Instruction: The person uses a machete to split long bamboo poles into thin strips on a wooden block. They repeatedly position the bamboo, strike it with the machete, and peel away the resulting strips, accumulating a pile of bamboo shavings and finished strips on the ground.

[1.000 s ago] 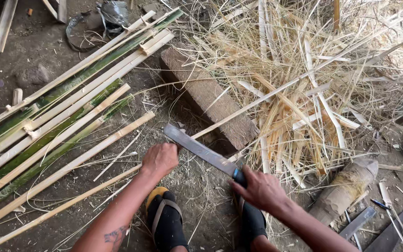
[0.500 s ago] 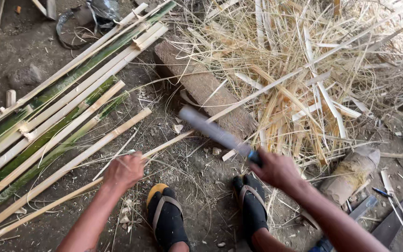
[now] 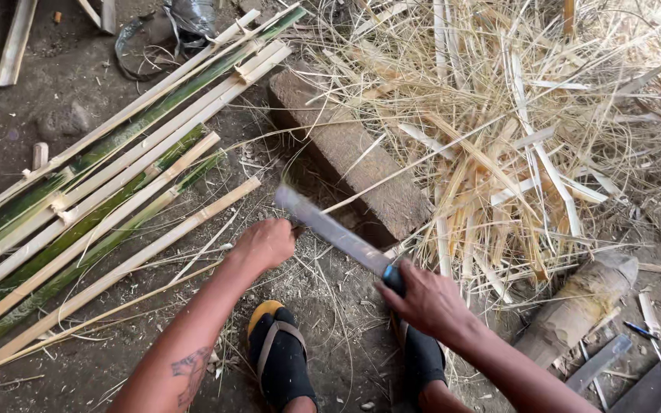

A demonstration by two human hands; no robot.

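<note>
Seemingly stiff yet light, a thin pale bamboo strip [image 3: 392, 177] is pinched by the closed left hand [image 3: 263, 243] over the worn wooden block [image 3: 361, 164]; a long flat steel blade [image 3: 330, 229] is clasped by the right hand [image 3: 426, 300].

Site is a rough bamboo-splitting work area: bare dirt floor [image 3: 32, 115], stacked split bamboo strips [image 3: 109, 176], heaped shavings [image 3: 514, 130], a wooden chopping block [image 3: 353, 153].
</note>
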